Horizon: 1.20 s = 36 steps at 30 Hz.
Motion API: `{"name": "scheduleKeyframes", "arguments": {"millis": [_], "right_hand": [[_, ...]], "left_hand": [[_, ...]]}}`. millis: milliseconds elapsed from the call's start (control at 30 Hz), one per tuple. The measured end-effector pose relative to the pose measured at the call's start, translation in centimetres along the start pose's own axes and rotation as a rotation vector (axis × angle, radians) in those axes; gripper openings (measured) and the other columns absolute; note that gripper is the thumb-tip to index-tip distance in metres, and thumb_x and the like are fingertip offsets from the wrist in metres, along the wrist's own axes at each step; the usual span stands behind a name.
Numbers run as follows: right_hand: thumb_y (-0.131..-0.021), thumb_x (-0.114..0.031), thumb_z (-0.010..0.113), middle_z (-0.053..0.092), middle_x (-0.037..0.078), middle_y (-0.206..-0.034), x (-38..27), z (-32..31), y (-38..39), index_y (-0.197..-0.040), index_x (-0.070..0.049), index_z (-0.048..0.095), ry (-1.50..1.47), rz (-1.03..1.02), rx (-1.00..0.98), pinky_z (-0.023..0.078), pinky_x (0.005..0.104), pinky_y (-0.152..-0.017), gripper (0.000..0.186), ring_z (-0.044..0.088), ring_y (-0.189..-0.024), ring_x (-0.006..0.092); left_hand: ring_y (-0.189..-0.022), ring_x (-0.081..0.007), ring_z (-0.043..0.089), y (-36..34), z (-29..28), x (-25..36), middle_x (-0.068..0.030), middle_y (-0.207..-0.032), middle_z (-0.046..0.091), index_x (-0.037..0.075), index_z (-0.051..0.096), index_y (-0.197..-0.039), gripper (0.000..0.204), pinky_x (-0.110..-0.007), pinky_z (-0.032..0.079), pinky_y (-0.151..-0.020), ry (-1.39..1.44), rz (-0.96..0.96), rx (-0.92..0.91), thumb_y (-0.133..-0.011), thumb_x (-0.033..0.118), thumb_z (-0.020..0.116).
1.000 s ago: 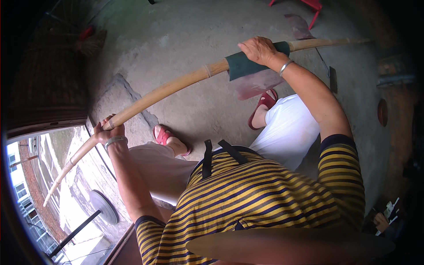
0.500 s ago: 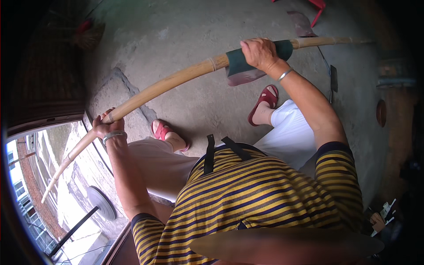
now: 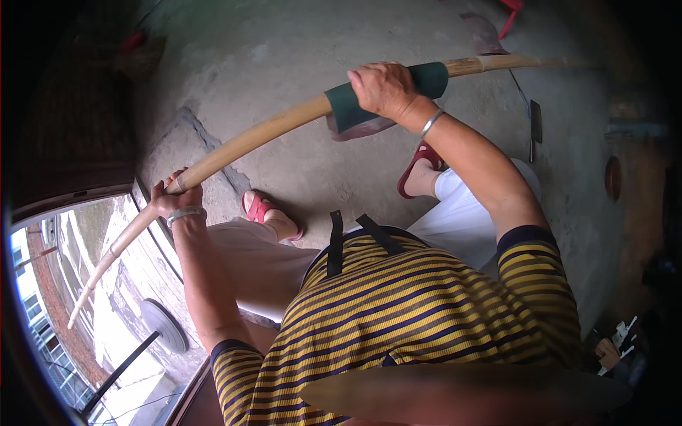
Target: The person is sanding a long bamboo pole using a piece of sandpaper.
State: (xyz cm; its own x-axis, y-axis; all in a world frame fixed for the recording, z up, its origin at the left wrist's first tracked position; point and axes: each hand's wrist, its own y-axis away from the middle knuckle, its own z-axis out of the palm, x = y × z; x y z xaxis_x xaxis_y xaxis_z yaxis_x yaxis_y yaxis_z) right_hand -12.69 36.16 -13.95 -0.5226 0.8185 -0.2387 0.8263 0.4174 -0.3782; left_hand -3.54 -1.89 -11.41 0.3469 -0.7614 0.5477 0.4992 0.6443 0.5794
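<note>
A long, curved bamboo pole [image 3: 263,131] runs across in front of me, from the lower left up to the far right. My left hand [image 3: 174,197] is wrapped round it near its thinner left end. Over the thicker middle part lies a dark green sheet [image 3: 429,79], which looks like sandpaper, bent round the pole. Its reddish-brown underside shows at the lower edge. My right hand [image 3: 383,89] is closed over this sheet from above, pressing it to the bamboo; the fingertips are hidden on the far side.
Another reddish-brown sheet [image 3: 484,34] lies on the concrete floor [image 3: 298,42] near red furniture legs [image 3: 511,15]. A dark, blade-like tool [image 3: 536,122] lies to the right. My feet in red sandals [image 3: 261,207] stand below the pole. A round grey base [image 3: 165,326] with a rod is at the left.
My right hand has slid left along the pole, taking the green sheet with it. My left hand keeps its hold at nearly the same spot.
</note>
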Motion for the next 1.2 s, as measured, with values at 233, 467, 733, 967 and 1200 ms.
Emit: {"name": "scheduleKeyframes", "arguments": {"millis": [233,467,733,967,1200], "right_hand": [[-0.086,-0.026,0.043,0.063,0.015,-0.070,12.0,-2.3,2.6,-0.067,-0.008,0.062,0.093,0.052,0.054,0.050,0.0421,-0.062,0.033,0.061,-0.067,0.0341],[-0.083,-0.026,0.051,0.062,0.016,-0.064,-2.9,0.5,-1.0,-0.063,-0.007,0.063,-0.064,0.021,-0.078,0.051,0.0391,-0.062,0.030,0.062,-0.061,0.0329],[-0.088,-0.034,0.038,0.063,0.019,-0.072,18.0,-1.0,4.0,-0.069,-0.007,0.066,0.163,0.290,-0.091,0.050,0.0443,-0.068,0.043,0.061,-0.071,0.0368],[-0.086,-0.034,0.042,0.063,0.019,-0.071,1.7,1.3,0.3,-0.065,-0.009,0.064,-0.082,0.112,-0.263,0.050,0.0433,-0.068,0.039,0.062,-0.072,0.0369],[-0.087,-0.038,0.033,0.063,0.021,-0.088,23.5,-2.7,5.3,-0.078,-0.005,0.066,0.211,0.482,-0.230,0.047,0.0448,-0.077,0.048,0.060,-0.083,0.0378]], "left_hand": [[-0.054,-0.0203,0.048,-0.7,0.0,1.2,-0.0043,-0.058,0.040,0.006,0.038,-0.068,0.012,-0.038,0.048,-0.063,0.003,-0.112,0.042,-0.072,0.014,0.046],[-0.054,-0.0209,0.047,-0.9,-0.2,0.5,-0.0052,-0.059,0.040,0.006,0.038,-0.068,0.013,-0.039,0.046,-0.061,0.007,0.008,0.015,-0.071,0.015,0.047],[-0.055,-0.0220,0.049,-4.2,-2.4,3.2,-0.0044,-0.059,0.040,0.007,0.039,-0.066,0.017,-0.042,0.046,-0.068,0.034,-0.102,0.009,-0.067,0.019,0.051],[-0.055,-0.0219,0.047,-4.8,-3.7,3.8,-0.0056,-0.059,0.041,0.007,0.038,-0.066,0.020,-0.041,0.045,-0.068,0.057,-0.045,0.028,-0.065,0.021,0.053],[-0.056,-0.0225,0.048,-4.5,-3.1,3.5,-0.0059,-0.059,0.041,0.006,0.038,-0.066,0.022,-0.041,0.045,-0.068,0.088,-0.125,-0.045,-0.063,0.020,0.055]]}}
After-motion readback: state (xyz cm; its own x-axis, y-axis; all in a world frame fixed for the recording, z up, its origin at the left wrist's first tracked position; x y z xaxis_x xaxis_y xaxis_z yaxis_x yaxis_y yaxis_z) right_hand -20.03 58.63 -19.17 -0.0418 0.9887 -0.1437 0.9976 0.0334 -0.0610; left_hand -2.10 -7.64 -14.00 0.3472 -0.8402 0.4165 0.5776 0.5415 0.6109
